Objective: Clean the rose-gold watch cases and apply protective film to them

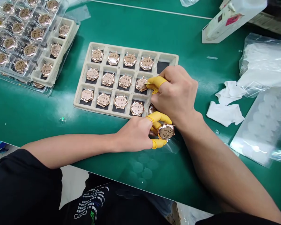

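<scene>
Rose-gold watch cases [120, 101] sit in rows in a beige tray [133, 48] on a green table [135, 28]; the tray has three rows of five cells, each lined with a black pad; four cases lie in the top row, and its last cell [162, 67] shows bare pad; the middle row also shows four, with its fifth cell hidden under the right hand [175, 93]; the bottom row shows four, and a fifth case [152, 109] is half hidden by the hands.

That makes thirteen cases in view in the tray, plus one more off it; the left hand [133, 134] is closed around that loose case [165, 132], pinching it in yellow finger cots [158, 118] just beyond the tray's lower right corner, above the table, with a scrap of clear film [170, 145] beneath it. The right hand is curled, its yellow-capped fingertips [156, 82] at the edge of the middle row's fourth case [141, 84] (whether they also hold something thin there is too small to tell).

Up on the left, a stack of clear blister trays [46, 90] and a beige insert [50, 82] carry more cases, with a few cells open; on the right lie white wipes [224, 114], a plastic bag of white material [264, 62], a sheet of pale round discs [259, 125] and a white carton [231, 20].
</scene>
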Demonstrator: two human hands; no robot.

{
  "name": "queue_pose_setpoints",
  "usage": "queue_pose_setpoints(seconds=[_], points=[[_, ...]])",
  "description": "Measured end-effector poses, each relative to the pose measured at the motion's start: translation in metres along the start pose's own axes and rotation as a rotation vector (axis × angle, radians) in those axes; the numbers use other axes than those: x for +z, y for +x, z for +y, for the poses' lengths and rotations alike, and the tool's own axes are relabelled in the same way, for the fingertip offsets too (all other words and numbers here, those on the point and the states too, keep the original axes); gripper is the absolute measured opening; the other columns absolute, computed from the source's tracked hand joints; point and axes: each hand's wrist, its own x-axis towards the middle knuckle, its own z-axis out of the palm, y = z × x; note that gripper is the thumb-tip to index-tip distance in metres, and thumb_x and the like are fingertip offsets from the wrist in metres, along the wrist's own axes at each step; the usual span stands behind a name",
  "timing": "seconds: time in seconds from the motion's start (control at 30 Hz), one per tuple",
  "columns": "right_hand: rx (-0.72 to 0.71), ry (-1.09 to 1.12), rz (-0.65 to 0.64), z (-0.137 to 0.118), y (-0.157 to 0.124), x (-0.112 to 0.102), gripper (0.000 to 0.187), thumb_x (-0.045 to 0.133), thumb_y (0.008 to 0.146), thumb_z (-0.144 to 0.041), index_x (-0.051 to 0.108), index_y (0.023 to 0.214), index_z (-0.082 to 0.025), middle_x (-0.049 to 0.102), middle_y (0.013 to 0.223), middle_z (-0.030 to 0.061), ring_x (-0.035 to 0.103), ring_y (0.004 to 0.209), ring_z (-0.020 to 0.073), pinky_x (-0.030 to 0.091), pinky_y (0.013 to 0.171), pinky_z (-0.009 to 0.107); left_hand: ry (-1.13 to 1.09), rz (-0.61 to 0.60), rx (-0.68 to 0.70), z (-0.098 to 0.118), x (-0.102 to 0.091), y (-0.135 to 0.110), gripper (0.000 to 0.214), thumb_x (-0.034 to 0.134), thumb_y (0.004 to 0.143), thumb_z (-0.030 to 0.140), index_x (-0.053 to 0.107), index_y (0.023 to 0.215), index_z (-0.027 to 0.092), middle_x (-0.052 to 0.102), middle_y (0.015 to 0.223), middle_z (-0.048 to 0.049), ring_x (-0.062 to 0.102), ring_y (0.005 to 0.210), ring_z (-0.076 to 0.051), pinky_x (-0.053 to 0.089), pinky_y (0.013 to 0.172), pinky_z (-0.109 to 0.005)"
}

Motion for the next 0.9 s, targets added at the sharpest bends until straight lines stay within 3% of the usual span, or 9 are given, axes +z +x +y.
queue_pose_setpoints(seconds=[0.27, 0.47, 0.7, 0.9], points=[[-0.141, -0.181, -0.05, 0.001, 0.003, -0.002, 0.026, 0.05, 0.084, -0.003, 0.046, 0.065, -0.02, 0.064, 0.084, 0.0064, 0.054, 0.081, 0.0182, 0.025, 0.062, 0.036, 0.074, -0.014, -0.019, 0.003, -0.001, -0.001, 0.047, 0.08, 0.083, 0.021, 0.064, 0.127, 0.021, 0.079, 0.102, -0.0018, 0.078, 0.091, -0.015, 0.066, 0.092, -0.03], [-0.124, -0.039, -0.141, 0.008, 0.006, -0.006, 0.022, 0.052, 0.084, -0.003, 0.053, 0.071, -0.021, 0.061, 0.089, 0.0078, 0.055, 0.089, 0.0222, 0.041, 0.069, 0.037, 0.067, -0.012, 0.001, 0.001, -0.001, -0.001, 0.046, 0.08, 0.082, 0.02, 0.064, 0.126, 0.021, 0.078, 0.102, -0.0013, 0.078, 0.091, -0.014, 0.065, 0.093, -0.03], [-0.14, -0.084, -0.259, 0.007, 0.015, -0.015, 0.026, 0.055, 0.078, -0.001, 0.044, 0.066, -0.022, 0.061, 0.087, 0.0083, 0.052, 0.088, 0.0218, 0.043, 0.071, 0.04, 0.037, -0.008, -0.012, 0.001, -0.001, 0.0, 0.047, 0.08, 0.08, 0.018, 0.064, 0.125, 0.022, 0.079, 0.1, -0.0017, 0.079, 0.091, -0.015, 0.066, 0.092, -0.03], [-0.109, -0.046, -0.189, 0.011, 0.009, -0.01, 0.024, 0.053, 0.082, -0.002, 0.05, 0.068, -0.021, 0.059, 0.088, 0.0079, 0.055, 0.093, 0.0235, 0.047, 0.078, 0.043, 0.031, -0.001, -0.002, 0.002, -0.001, 0.0, 0.047, 0.081, 0.079, 0.017, 0.065, 0.124, 0.021, 0.079, 0.1, -0.002, 0.078, 0.088, -0.014, 0.066, 0.088, -0.028]])
